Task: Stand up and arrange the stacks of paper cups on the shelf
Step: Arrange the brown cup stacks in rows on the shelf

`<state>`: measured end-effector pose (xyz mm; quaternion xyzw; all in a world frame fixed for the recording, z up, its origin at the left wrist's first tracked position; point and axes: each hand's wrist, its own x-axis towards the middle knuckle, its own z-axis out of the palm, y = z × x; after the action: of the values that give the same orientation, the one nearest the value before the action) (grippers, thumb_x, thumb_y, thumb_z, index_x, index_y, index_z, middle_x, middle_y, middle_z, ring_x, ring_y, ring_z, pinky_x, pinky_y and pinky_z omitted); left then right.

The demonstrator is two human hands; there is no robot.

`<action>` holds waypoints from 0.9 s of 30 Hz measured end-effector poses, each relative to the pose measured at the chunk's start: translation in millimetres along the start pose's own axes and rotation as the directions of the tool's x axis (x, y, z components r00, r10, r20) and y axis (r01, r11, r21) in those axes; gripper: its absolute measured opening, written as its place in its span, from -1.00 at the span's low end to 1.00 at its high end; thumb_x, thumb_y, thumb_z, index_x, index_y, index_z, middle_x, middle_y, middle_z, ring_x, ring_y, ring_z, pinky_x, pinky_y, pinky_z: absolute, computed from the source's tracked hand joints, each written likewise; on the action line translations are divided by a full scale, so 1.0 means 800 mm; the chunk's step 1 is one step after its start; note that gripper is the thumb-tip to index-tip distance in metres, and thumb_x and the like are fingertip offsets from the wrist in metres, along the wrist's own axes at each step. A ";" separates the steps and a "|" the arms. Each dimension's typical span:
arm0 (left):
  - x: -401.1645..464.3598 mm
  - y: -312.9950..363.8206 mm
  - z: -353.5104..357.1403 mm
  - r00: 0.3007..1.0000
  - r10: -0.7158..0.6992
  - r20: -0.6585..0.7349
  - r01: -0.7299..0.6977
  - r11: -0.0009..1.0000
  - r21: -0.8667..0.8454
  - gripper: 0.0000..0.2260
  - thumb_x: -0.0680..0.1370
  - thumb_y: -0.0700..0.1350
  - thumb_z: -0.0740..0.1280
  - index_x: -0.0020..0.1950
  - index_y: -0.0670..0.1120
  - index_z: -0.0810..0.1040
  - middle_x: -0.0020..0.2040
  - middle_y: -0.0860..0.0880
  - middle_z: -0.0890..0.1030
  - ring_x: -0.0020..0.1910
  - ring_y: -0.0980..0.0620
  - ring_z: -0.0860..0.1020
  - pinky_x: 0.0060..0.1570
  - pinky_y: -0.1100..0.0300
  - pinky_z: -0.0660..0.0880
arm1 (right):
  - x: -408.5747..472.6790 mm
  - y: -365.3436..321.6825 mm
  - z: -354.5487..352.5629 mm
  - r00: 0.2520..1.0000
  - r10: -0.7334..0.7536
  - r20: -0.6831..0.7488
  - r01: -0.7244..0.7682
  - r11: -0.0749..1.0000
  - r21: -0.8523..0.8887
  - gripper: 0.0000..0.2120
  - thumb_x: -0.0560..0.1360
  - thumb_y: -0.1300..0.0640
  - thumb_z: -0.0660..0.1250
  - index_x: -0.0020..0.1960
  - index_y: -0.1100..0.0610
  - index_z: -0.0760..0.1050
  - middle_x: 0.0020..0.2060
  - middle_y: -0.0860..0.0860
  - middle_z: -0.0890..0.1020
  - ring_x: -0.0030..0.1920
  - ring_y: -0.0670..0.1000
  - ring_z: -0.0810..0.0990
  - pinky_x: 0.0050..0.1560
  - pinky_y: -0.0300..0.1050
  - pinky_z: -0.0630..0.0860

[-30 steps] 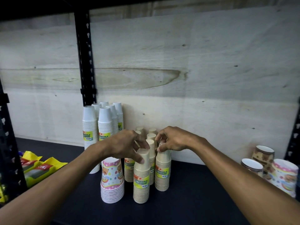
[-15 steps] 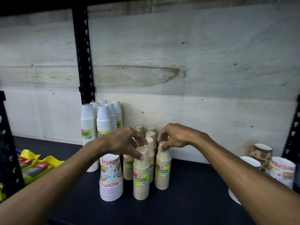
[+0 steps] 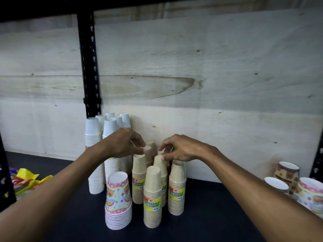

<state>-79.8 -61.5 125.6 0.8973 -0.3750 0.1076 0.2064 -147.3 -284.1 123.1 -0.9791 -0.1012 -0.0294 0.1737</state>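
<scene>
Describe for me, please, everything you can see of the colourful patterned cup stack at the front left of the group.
The patterned cup stack stands upright on the dark shelf, cups nested upside down, bases up. The top cup looks like paper: white base, pink dotted bands, pale blue side with cartoon bears. Below it, white and pink rims are tightly layered. It sits front left of the beige stacks, shorter and wider than they are. Neither hand touches it.
</scene>
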 end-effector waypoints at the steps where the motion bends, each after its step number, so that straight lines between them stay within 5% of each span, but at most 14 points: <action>1: 0.003 -0.004 0.002 1.000 -0.015 0.004 0.015 1.000 0.023 -0.80 0.44 0.03 0.51 0.01 0.01 0.70 -0.05 0.09 0.70 -0.17 0.25 0.62 -0.07 0.26 0.59 | 0.003 -0.002 0.000 0.999 -0.009 0.032 0.009 1.000 0.003 -0.61 0.51 0.00 0.45 0.32 -0.02 0.54 0.15 -0.05 0.65 0.12 -0.02 0.61 0.17 -0.04 0.54; 7: 0.006 -0.021 0.016 0.991 -0.077 0.111 0.064 0.991 0.121 -0.69 0.42 0.04 0.52 0.15 0.04 0.67 0.08 0.07 0.69 0.01 0.13 0.63 0.09 0.09 0.57 | 0.016 -0.008 0.003 0.989 -0.030 0.144 0.035 0.999 -0.034 -0.59 0.50 0.06 0.47 0.33 -0.09 0.55 0.20 -0.04 0.62 0.12 -0.04 0.58 0.03 -0.17 0.45; 27: -0.013 -0.008 0.010 0.989 -0.103 0.105 0.084 0.981 0.173 -0.68 0.45 0.02 0.50 0.18 0.00 0.66 0.11 0.05 0.67 -0.01 0.13 0.60 0.03 0.21 0.53 | 0.014 -0.014 0.009 0.999 0.032 0.023 -0.032 0.999 0.011 -0.62 0.48 0.01 0.49 0.27 0.02 0.58 0.15 -0.02 0.65 0.10 -0.01 0.60 0.09 -0.12 0.53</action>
<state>-82.3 -54.3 113.0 0.9329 -0.3331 0.0778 0.1128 -138.7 -269.1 120.7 -0.9799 -0.0876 -0.0150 0.1785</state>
